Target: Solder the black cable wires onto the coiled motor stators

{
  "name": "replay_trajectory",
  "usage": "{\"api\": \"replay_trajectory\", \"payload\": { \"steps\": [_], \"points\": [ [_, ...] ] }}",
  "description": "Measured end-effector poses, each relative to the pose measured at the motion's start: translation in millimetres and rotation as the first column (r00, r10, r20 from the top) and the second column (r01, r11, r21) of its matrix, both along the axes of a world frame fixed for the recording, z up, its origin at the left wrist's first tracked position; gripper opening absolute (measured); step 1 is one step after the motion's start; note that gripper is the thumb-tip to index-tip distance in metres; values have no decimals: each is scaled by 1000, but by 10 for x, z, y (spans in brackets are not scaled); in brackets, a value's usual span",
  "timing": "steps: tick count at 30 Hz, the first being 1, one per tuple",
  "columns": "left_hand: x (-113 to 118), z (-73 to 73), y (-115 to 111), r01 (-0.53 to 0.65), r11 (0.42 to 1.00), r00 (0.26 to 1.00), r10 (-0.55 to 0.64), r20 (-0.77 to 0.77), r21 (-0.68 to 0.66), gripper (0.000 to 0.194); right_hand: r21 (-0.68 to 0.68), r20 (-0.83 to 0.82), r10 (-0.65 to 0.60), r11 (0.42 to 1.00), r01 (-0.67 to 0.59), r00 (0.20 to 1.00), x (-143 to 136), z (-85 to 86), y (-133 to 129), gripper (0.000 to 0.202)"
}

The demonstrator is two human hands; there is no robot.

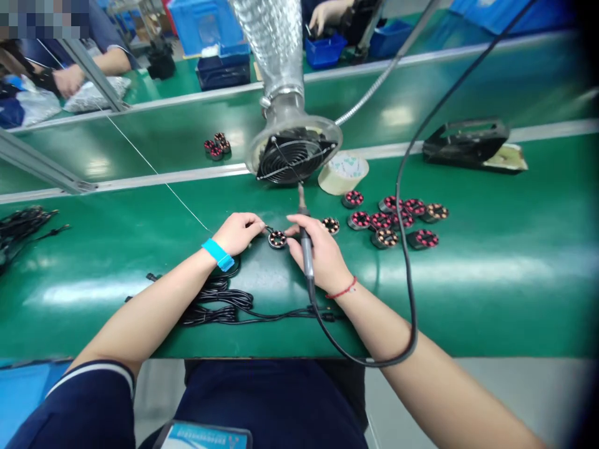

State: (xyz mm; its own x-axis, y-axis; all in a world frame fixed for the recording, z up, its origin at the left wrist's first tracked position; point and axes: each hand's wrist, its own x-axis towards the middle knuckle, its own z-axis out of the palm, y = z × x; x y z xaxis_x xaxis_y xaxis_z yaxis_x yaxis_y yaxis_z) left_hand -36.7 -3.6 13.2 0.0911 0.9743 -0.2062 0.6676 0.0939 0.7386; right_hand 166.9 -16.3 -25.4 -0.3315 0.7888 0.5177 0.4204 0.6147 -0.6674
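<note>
A small round motor stator [277,239] with copper windings lies on the green bench between my hands. My left hand [238,234], with a blue strap at the wrist, pinches a thin black cable end [268,228] against the stator's upper left edge. In my right hand [321,249] is a soldering iron [306,249], its tip pointing up and away from me, below the fan. My right thumb and forefinger are close to the stator's right side; whether they touch it I cannot tell. Coiled black cables [219,302] lie under and beside my left forearm.
A fan on a foil duct [294,153] hangs over the bench. Behind my right hand are a tape roll [344,173], several more stators [381,221] and a black holder [468,143]. The iron's cord [407,249] loops across my right forearm. Co-workers' hands show beyond the partition.
</note>
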Motion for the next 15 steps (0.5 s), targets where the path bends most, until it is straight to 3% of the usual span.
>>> {"api": "replay_trajectory", "payload": {
  "steps": [4, 9, 15],
  "points": [
    [-225, 28, 165, -188, 979, 976, 196, -95, 81, 31, 94, -32, -42, 995, 45, 999, 106, 50, -3, 37],
    [-533, 73, 414, -266, 957, 927, 287, -241, 118, 35, 79, -51, -28, 996, 32, 998, 170, 110, -9, 36],
    [-1042, 207, 1026, -323, 913, 790, 405, -460, 248, 64, 124, -50, -20, 992, 26, 999, 202, 181, -25, 39]
  ]
}}
